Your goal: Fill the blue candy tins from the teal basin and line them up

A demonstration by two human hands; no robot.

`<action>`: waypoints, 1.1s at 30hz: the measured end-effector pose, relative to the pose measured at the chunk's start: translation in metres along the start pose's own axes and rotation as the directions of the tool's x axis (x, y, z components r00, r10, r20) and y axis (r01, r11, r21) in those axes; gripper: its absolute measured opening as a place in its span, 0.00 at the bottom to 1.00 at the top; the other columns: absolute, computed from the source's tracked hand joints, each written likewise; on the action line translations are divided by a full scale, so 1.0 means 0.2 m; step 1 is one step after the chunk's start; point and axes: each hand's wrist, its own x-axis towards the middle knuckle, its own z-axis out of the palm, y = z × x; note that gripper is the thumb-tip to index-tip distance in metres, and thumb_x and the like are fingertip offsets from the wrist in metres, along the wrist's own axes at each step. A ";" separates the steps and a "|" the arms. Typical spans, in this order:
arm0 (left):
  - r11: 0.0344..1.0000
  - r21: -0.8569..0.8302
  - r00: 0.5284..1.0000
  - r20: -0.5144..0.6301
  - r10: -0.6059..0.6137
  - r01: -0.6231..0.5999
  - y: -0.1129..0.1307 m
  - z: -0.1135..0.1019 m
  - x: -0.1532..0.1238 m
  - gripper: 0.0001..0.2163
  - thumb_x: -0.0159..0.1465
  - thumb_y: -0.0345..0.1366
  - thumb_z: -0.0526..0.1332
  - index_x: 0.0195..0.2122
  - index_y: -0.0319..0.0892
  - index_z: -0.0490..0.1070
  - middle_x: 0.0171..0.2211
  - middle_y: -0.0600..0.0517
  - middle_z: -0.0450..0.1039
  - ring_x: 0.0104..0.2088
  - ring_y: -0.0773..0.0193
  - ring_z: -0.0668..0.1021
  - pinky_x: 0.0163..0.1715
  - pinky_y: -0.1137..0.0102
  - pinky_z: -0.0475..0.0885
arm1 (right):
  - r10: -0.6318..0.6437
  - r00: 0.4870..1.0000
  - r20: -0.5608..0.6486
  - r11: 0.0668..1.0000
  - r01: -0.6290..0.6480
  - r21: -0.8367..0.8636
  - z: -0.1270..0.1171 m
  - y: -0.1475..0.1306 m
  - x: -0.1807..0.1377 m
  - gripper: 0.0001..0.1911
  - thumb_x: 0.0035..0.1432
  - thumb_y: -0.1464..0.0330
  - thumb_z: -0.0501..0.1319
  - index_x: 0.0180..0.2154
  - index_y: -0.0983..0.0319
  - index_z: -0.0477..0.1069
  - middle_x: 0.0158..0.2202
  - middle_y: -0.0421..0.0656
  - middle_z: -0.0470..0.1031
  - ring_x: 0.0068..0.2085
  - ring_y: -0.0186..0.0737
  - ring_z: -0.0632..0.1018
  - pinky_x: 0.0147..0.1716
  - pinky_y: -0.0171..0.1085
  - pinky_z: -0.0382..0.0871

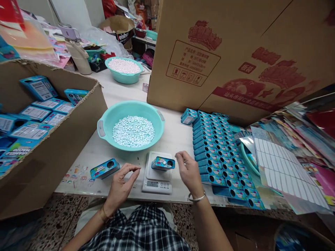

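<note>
A small blue candy box [160,164] stands on a white digital scale [157,188], its round dark hole at the right end of the top. One pale tablet [164,162] lies on that top, left of the hole. My right hand [187,170] is just right of the box, thumb and fingertips pinched together; whatever they hold is too small to make out. To the left of the scale is my left hand [121,186], empty, thumb and forefinger apart. Beside it on the table lies another blue box [104,169]. Behind the scale, a turquoise basin [104,116] contains pale tablets [133,131].
Rows of blue boxes [220,150] fill the table's right side, before a large carton [188,69]. An open carton [75,136] of boxes stands left. Farther back are a second basin [125,78] and a bottle [78,55]. Label sheets [285,170] lie far right.
</note>
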 end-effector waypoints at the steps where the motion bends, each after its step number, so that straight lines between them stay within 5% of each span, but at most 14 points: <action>1: 1.000 0.002 1.000 -0.002 0.001 -0.001 0.00 0.00 0.00 0.06 0.64 0.38 0.61 0.37 0.43 0.75 0.35 0.51 0.74 0.38 0.64 0.76 0.40 0.70 0.70 | 0.046 0.998 -0.043 0.996 -0.043 0.077 -0.02 0.02 0.01 0.11 0.62 0.61 0.59 0.30 0.58 0.71 0.24 0.37 0.66 0.26 0.34 0.65 0.27 0.34 0.57; 6: 1.000 0.023 1.000 -0.012 0.006 -0.005 0.01 -0.03 0.01 0.06 0.65 0.37 0.60 0.38 0.43 0.75 0.35 0.51 0.73 0.38 0.64 0.75 0.41 0.70 0.70 | 0.318 0.943 -0.095 0.798 -0.212 0.565 -0.14 0.12 0.01 0.11 0.58 0.59 0.62 0.32 0.60 0.70 0.18 0.31 0.50 0.18 0.26 0.50 0.16 0.29 0.42; 9: 0.999 0.033 1.000 -0.018 0.015 -0.014 0.03 -0.04 0.03 0.06 0.65 0.37 0.60 0.38 0.43 0.75 0.36 0.51 0.72 0.39 0.63 0.75 0.41 0.70 0.70 | 0.386 0.919 -0.086 0.695 -0.229 0.681 -0.21 0.16 -0.02 0.12 0.56 0.60 0.65 0.31 0.61 0.69 0.19 0.30 0.51 0.17 0.25 0.50 0.15 0.27 0.42; 16: 0.968 0.122 0.976 0.022 0.219 -0.220 0.15 -0.02 0.14 0.07 0.65 0.33 0.60 0.43 0.45 0.74 0.40 0.50 0.72 0.43 0.61 0.75 0.45 0.66 0.70 | 0.456 0.889 -0.046 0.536 -0.232 0.812 -0.26 0.23 -0.08 0.11 0.56 0.61 0.64 0.37 0.61 0.72 0.19 0.31 0.53 0.17 0.25 0.50 0.12 0.25 0.46; 23: 0.810 0.337 0.875 0.251 0.414 -0.480 0.28 0.09 0.24 0.09 0.65 0.32 0.59 0.45 0.47 0.75 0.40 0.48 0.71 0.50 0.56 0.71 0.54 0.56 0.64 | 0.452 0.892 0.030 0.487 -0.275 0.829 -0.17 0.23 -0.07 0.09 0.53 0.64 0.65 0.36 0.59 0.69 0.19 0.31 0.56 0.17 0.25 0.51 0.12 0.24 0.45; 30: 0.623 0.507 0.781 0.548 0.301 -0.596 0.41 0.24 0.35 0.07 0.66 0.35 0.57 0.36 0.46 0.75 0.33 0.52 0.71 0.41 0.57 0.72 0.59 0.39 0.48 | 0.399 0.910 0.116 0.474 -0.313 0.823 -0.10 0.19 -0.04 0.09 0.56 0.62 0.64 0.34 0.61 0.69 0.18 0.30 0.54 0.17 0.23 0.49 0.13 0.24 0.42; 33: 0.559 0.549 0.757 0.604 0.248 -0.621 0.42 0.26 0.38 0.08 0.66 0.34 0.57 0.32 0.44 0.75 0.30 0.52 0.71 0.39 0.57 0.71 0.59 0.37 0.48 | 0.410 0.903 0.128 0.380 -0.297 0.876 -0.09 0.20 -0.04 0.08 0.56 0.65 0.65 0.34 0.62 0.69 0.18 0.30 0.56 0.16 0.23 0.50 0.13 0.23 0.43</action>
